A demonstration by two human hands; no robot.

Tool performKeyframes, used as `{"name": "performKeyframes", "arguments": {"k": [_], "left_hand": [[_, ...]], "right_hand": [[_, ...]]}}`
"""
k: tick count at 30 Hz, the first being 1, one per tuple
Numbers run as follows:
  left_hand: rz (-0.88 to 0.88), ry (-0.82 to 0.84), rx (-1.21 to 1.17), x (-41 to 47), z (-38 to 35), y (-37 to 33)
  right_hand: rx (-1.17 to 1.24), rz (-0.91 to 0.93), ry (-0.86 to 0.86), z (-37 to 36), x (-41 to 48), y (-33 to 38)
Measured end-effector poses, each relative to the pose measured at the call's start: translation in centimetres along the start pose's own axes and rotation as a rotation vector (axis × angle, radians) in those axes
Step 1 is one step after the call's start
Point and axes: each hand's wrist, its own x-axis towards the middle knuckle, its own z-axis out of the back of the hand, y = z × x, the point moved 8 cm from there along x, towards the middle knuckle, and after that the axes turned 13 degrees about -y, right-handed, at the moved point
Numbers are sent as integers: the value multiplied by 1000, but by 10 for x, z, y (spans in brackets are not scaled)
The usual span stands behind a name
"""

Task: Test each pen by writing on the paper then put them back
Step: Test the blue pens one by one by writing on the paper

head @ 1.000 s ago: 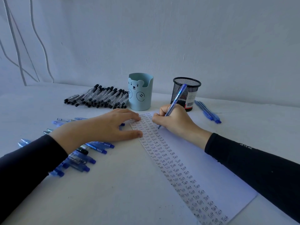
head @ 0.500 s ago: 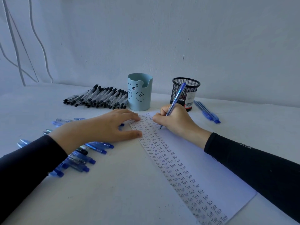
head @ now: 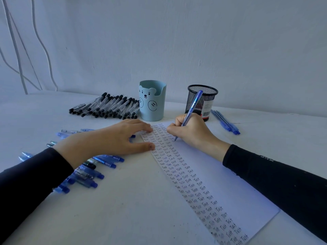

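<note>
My right hand [head: 192, 131] grips a blue pen [head: 192, 107] with its tip down on the white paper [head: 221, 177], near the paper's far end. Columns of the word "Test" run along the paper's left side. My left hand [head: 109, 140] lies flat with straight fingers, fingertips and thumb pressing on the paper's left edge. Under and beside my left wrist lies a heap of blue pens [head: 88, 172]. A row of black-capped pens [head: 108, 107] lies at the back left.
A light blue bear-faced pen cup [head: 152, 101] and a black mesh pen cup [head: 203, 99] stand behind the paper. Several blue pens [head: 225, 122] lie to the right of the mesh cup. A white wall with hanging cables closes the table's far side.
The pen has shifted slightly in my right hand as it writes near the paper's far end. My left hand has stayed in place on the paper.
</note>
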Motion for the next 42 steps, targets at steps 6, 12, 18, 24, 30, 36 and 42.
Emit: {"name": "performKeyframes", "arguments": {"k": [6, 12, 18, 24, 30, 36, 42], "left_hand": [[-3, 1, 0, 0, 0, 0], [-3, -3, -5, 0, 0, -1], [-10, 5, 1, -1, 0, -2], [-12, 11, 6, -1, 0, -3], [-1, 11, 1, 0, -1, -1], [-14, -4, -8, 1, -2, 2], [-5, -18, -29, 0, -2, 2]], "right_hand": [[-12, 6, 0, 0, 1, 0], [6, 5, 1, 0, 1, -1], [4, -78, 33, 2, 1, -1], [60, -141, 85, 21, 5, 15], [185, -236, 63, 43, 12, 24], [310, -333, 27, 68, 9, 14], [357, -309, -215, 111, 21, 12]]}}
